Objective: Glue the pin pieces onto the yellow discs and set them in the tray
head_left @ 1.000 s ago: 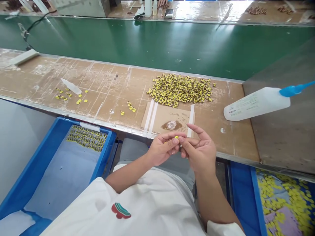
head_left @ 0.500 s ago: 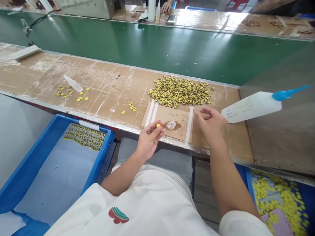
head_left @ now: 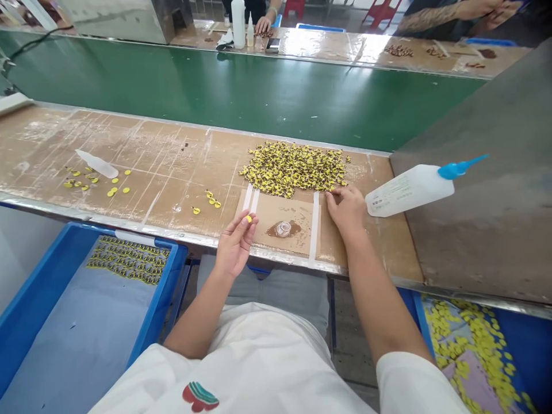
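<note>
My left hand (head_left: 235, 241) pinches a small yellow disc (head_left: 248, 218) between thumb and fingertips, just left of a taped brown card (head_left: 297, 210). On that card stands a small clear cap in a puddle of brown glue (head_left: 283, 229). My right hand (head_left: 346, 208) rests at the lower right edge of a heap of yellow-and-black pieces (head_left: 295, 167), fingers curled and pinching there; what they hold is too small to make out.
A white squeeze bottle with a blue nozzle (head_left: 411, 187) lies to the right. Loose yellow discs (head_left: 92, 181) and a small clear bottle (head_left: 97, 164) lie at left. Blue trays (head_left: 64, 282) sit below the bench, one at right with yellow pieces (head_left: 470, 339). A green conveyor (head_left: 241, 86) runs behind; another person's hand (head_left: 261, 24) works beyond it.
My hands have separated. The right hand has reached up from my lap to the heap's edge. The left hand has risen to the bench edge with the yellow disc.
</note>
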`<state>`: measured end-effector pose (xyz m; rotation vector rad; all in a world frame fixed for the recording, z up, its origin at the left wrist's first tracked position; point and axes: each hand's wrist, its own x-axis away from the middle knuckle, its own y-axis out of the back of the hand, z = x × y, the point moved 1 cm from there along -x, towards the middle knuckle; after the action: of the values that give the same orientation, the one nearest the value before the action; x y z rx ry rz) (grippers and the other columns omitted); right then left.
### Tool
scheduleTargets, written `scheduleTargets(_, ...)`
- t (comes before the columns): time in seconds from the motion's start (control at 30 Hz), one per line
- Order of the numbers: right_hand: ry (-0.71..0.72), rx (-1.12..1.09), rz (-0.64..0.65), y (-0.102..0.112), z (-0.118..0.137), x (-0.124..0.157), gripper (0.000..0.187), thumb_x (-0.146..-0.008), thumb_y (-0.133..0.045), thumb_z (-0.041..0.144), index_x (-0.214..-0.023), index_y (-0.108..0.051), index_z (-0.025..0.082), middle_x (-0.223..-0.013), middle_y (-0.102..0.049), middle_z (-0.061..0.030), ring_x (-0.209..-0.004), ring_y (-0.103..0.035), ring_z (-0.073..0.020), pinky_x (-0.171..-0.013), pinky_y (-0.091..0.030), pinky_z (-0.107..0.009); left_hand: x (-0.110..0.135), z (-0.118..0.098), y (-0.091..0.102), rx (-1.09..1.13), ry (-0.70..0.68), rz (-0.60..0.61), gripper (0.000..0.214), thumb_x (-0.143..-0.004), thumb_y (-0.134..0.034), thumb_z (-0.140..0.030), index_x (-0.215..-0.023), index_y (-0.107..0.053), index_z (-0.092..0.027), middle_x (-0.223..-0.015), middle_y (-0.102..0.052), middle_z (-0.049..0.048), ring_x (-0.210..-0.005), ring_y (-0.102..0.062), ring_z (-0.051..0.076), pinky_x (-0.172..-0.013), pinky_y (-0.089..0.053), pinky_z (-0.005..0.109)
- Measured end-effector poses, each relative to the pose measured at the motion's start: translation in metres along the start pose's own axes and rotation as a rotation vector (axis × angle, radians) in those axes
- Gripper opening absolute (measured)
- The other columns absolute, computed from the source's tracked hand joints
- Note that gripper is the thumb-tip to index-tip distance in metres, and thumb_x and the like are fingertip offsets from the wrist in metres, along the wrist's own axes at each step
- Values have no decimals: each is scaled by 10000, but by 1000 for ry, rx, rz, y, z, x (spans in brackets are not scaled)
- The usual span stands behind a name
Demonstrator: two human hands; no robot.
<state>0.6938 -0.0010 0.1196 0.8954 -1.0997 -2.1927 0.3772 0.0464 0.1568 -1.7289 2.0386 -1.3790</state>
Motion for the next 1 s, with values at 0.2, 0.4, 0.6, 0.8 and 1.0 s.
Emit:
scheduleTargets(0.2, 62, -62, -26, 4, -6, -2, 412, -839, -652, 432, -1142, -721, 161, -1114, -698, -152, -1025, -635, -298, -945, -509, -455, -29, -3, 1, -17, -55, 64, 212, -774, -797, -118, -982, -776, -158, -971, -797, 53, -851, -768, 97, -813, -592, 125)
scheduleTargets(0.4, 72, -55, 46, 3, -13, -12, 339, -876, -639, 438, -1055, -777, 186, -1022, -710, -116, -932, -645, -267, -908, -515, -427, -48, -3, -2, -47, -76, 79, 239, -753, -818, -127, -984, -778, -176, -982, -795, 44, -827, -765, 85, -793, -583, 109)
scheduleTargets(0.6, 87, -80, 100, 7, -17, -13, 331, -874, -636, 389, -1067, -771, 157, -1001, -724, -119, -869, -652, -245, -894, -515, -405, -48, -2, -2, -43, -86, 124, 229, -745, -828, -142, -967, -785, -179, -970, -798, 42, -817, -764, 89, -780, -595, 124)
scheduleTargets(0.8, 29, -168, -20, 13, -11, -7, 399, -940, -517, 474, -977, -760, 159, -894, -722, -109, -799, -643, -229, -787, -502, -366, -46, -2, -2, -60, -78, 137, 237, -764, -815, -158, -998, -778, -166, -998, -795, 52, -836, -763, 92, -786, -594, 127)
scheduleTargets(1.0, -96, -277, 82, 14, -4, 5, 471, -909, -532, 575, -989, -755, 168, -718, -700, -54, -650, -613, -199, -668, -464, -325, -44, -1, -2, -69, -40, 103, 253, -773, -797, -146, -1024, -768, -164, -1085, -784, 67, -887, -765, 102, -884, -578, 152)
